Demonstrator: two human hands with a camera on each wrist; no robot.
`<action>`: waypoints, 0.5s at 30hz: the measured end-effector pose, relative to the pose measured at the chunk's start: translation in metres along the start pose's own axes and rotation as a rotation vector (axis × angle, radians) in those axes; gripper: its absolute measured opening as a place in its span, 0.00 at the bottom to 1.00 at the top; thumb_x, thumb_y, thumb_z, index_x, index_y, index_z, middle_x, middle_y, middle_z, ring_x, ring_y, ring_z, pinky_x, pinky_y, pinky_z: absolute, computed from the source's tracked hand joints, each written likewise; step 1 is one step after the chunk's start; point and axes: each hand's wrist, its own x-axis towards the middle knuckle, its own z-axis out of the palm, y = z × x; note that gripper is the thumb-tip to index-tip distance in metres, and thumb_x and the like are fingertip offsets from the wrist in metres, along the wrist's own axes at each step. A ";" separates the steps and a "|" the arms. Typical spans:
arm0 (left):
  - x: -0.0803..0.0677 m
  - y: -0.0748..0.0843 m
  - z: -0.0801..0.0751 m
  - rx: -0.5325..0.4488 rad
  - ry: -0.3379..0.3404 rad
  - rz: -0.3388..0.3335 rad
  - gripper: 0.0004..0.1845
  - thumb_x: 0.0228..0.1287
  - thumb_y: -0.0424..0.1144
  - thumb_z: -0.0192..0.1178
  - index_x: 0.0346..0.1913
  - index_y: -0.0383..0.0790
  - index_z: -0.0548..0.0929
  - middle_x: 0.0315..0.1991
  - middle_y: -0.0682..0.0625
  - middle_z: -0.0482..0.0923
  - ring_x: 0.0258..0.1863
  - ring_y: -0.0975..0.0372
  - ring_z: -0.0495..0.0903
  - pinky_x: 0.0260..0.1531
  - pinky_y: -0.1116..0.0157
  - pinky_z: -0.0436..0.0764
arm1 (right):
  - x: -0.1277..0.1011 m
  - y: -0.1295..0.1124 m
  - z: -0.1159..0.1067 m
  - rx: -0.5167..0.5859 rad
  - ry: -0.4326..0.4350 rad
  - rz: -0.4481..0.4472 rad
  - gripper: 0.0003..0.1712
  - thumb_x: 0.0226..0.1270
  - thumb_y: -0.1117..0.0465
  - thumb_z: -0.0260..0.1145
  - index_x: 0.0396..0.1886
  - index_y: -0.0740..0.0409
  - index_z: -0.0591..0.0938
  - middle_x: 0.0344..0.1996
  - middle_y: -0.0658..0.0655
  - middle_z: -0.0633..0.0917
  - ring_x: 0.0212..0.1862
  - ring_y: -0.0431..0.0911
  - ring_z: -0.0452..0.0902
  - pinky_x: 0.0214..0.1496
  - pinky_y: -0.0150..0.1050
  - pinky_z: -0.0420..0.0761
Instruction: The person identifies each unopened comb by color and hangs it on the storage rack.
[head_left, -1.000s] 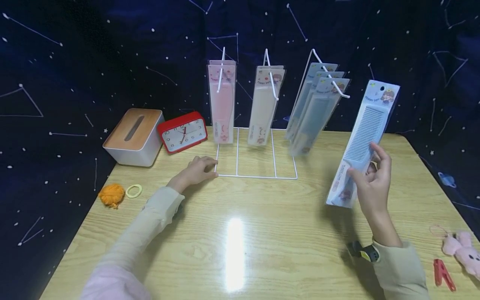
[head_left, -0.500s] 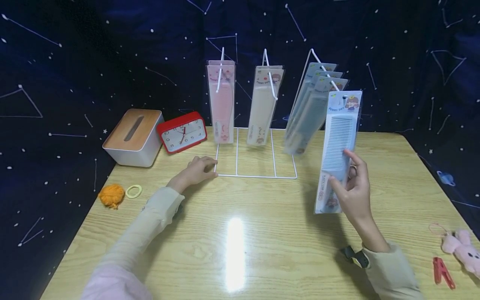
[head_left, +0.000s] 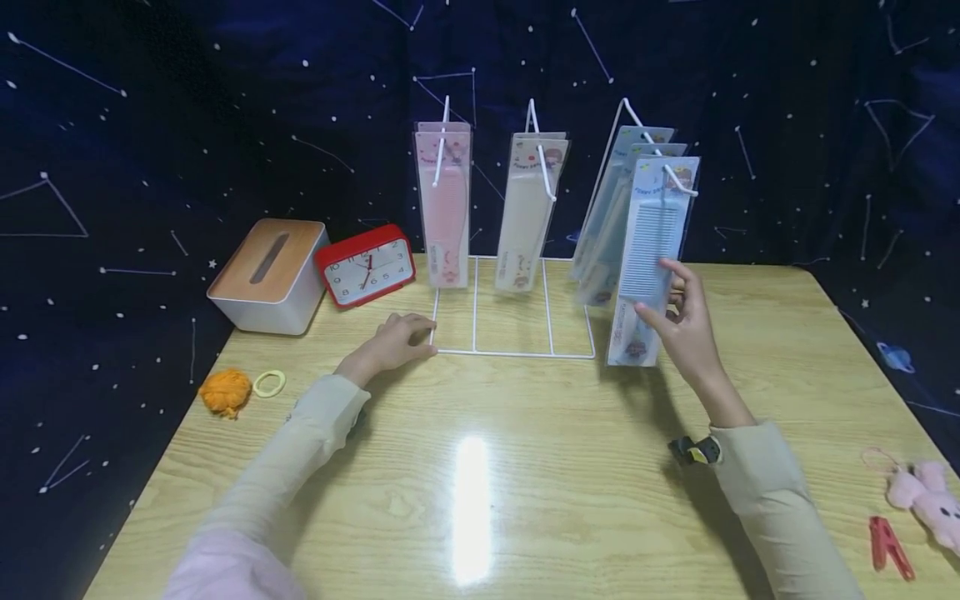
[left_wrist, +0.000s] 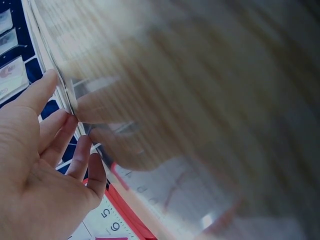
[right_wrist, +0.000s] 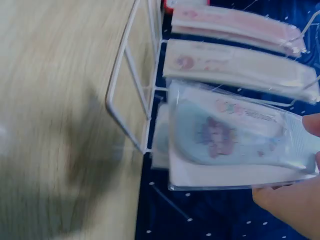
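Observation:
My right hand [head_left: 690,333] pinches a light-blue comb in a clear-fronted card pack [head_left: 651,237] by its lower right edge. The pack's top is at the rack's right hook, and the hook's end [head_left: 682,185] shows in front of the card. Other blue comb packs [head_left: 606,242] hang behind it. My left hand [head_left: 386,342] touches the left side of the white wire rack [head_left: 517,354] with its fingertips, near the front corner; in the left wrist view its fingers [left_wrist: 77,160] are spread. Pink comb packs [head_left: 444,208] and cream ones [head_left: 528,212] hang from the other hooks.
Left of the rack stand a red alarm clock [head_left: 367,265] and a tissue box with a wooden lid [head_left: 266,275]. Orange yarn [head_left: 225,392] and a yellow ring [head_left: 268,383] lie nearer. At the right are a red clip [head_left: 890,550] and a pink plush toy [head_left: 926,500].
My right hand has brought the blue comb pack left, then up and away from me, until its top came to the right hook. The left hand has stayed at the rack.

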 end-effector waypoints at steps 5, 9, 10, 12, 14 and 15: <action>-0.001 0.000 0.001 0.002 0.006 0.002 0.30 0.65 0.47 0.59 0.66 0.37 0.69 0.69 0.39 0.63 0.61 0.46 0.60 0.65 0.43 0.54 | 0.017 0.014 0.002 0.014 -0.047 -0.006 0.36 0.65 0.73 0.58 0.70 0.54 0.57 0.46 0.47 0.68 0.48 0.38 0.67 0.45 0.25 0.70; -0.001 -0.001 0.001 0.004 0.007 0.001 0.30 0.65 0.47 0.59 0.66 0.37 0.69 0.69 0.39 0.62 0.60 0.46 0.61 0.64 0.43 0.55 | 0.025 0.021 0.003 0.028 -0.060 -0.013 0.37 0.64 0.74 0.58 0.69 0.55 0.57 0.45 0.50 0.69 0.48 0.40 0.68 0.47 0.24 0.71; 0.000 -0.001 0.001 0.004 0.007 0.000 0.30 0.65 0.48 0.59 0.66 0.38 0.69 0.69 0.39 0.62 0.60 0.46 0.61 0.64 0.43 0.55 | 0.027 0.023 0.003 0.031 -0.063 -0.012 0.37 0.64 0.74 0.59 0.69 0.55 0.57 0.46 0.50 0.69 0.48 0.40 0.68 0.48 0.25 0.71; 0.000 -0.001 0.001 0.003 0.005 0.001 0.30 0.65 0.48 0.59 0.67 0.38 0.69 0.69 0.39 0.62 0.60 0.46 0.61 0.64 0.43 0.56 | 0.029 0.026 0.004 0.038 -0.067 -0.009 0.37 0.63 0.75 0.59 0.69 0.54 0.58 0.47 0.50 0.69 0.48 0.41 0.68 0.51 0.26 0.70; 0.001 -0.001 0.001 0.003 0.007 0.001 0.30 0.65 0.48 0.59 0.66 0.38 0.69 0.69 0.40 0.63 0.60 0.47 0.61 0.64 0.43 0.56 | 0.031 0.030 0.003 0.040 -0.072 -0.003 0.37 0.63 0.75 0.59 0.69 0.52 0.59 0.48 0.50 0.69 0.49 0.41 0.68 0.53 0.29 0.70; 0.001 -0.001 0.001 0.004 0.009 -0.001 0.30 0.65 0.48 0.59 0.66 0.38 0.69 0.69 0.40 0.63 0.60 0.47 0.61 0.64 0.44 0.56 | 0.031 0.032 0.003 0.039 -0.074 -0.001 0.37 0.63 0.76 0.59 0.68 0.52 0.60 0.48 0.50 0.70 0.50 0.41 0.68 0.55 0.30 0.69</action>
